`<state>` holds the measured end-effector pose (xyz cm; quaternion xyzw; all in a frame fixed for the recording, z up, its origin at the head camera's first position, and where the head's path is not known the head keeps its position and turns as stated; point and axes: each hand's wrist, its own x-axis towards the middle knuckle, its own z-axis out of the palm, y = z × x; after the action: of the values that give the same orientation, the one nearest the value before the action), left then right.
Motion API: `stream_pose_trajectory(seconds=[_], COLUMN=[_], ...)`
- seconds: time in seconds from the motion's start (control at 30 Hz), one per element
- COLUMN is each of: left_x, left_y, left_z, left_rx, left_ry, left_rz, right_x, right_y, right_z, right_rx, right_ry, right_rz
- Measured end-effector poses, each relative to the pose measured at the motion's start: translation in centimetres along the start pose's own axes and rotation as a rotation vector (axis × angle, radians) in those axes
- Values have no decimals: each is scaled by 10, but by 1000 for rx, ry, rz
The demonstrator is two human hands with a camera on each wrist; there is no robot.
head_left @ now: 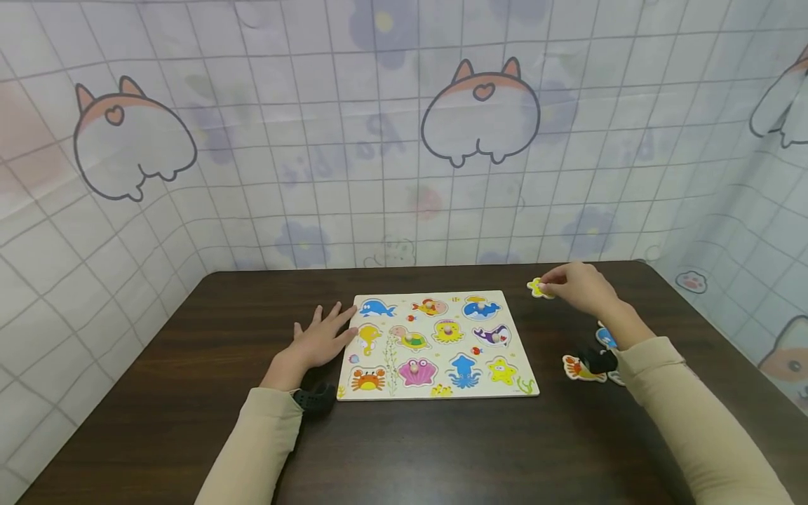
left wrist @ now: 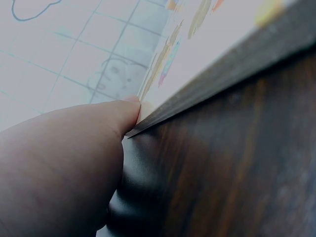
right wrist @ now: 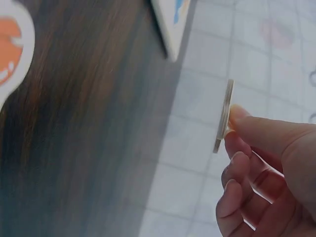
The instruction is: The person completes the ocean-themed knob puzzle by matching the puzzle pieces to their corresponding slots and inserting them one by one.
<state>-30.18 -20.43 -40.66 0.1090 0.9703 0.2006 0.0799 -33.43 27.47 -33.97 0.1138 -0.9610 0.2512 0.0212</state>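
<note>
My right hand (head_left: 579, 286) pinches a yellow, star-shaped puzzle piece (head_left: 537, 288) between thumb and fingertips, beyond the board's far right corner. Seen edge-on in the right wrist view, the thin wooden piece (right wrist: 225, 116) is raised off the table, with the other fingers curled below it. A white puzzle board (head_left: 385, 351) with colourful sea animals lies flat on the table. My left hand (head_left: 320, 338) rests at its left edge with fingers spread. In the left wrist view the thumb (left wrist: 126, 114) is right at the board's edge.
Under my right forearm lie several loose pieces, among them an orange-red one (head_left: 582, 369) and a blue one (head_left: 606, 337), partly hidden by the wrist. A dark wood table (head_left: 404, 449) holds everything. A white grid-patterned curtain (head_left: 315, 175) stands behind and at both sides.
</note>
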Motion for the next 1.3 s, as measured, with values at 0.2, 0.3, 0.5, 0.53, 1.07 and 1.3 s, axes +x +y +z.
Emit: stream_pose_trajectory(seconds=[0.2,0.3,0.5,0.53,1.07,1.3], left_x=[-1,-2,-3,-3,-3,-3], left_y=[2,2,3,3,3,1], left_z=[-3,-4,-4,-4,-1,0], left_rx=[-8,-11,-5,-6,1,-9], left_ry=[-6,-6,-11,-12,4,-2], left_rz=[1,1,0,-1,1,-2], right_x=[-14,-19,-30,-32,-61,-70], right_y=[-20,-28,-36,-37,-60,-65], right_z=[-4,-3,0,1,16,30], right_rx=[15,13,2,1,20,5], right_ry=[11,18,9,6,-84,-133], right_rz=[-76,-119,-162,-163,-237,-261])
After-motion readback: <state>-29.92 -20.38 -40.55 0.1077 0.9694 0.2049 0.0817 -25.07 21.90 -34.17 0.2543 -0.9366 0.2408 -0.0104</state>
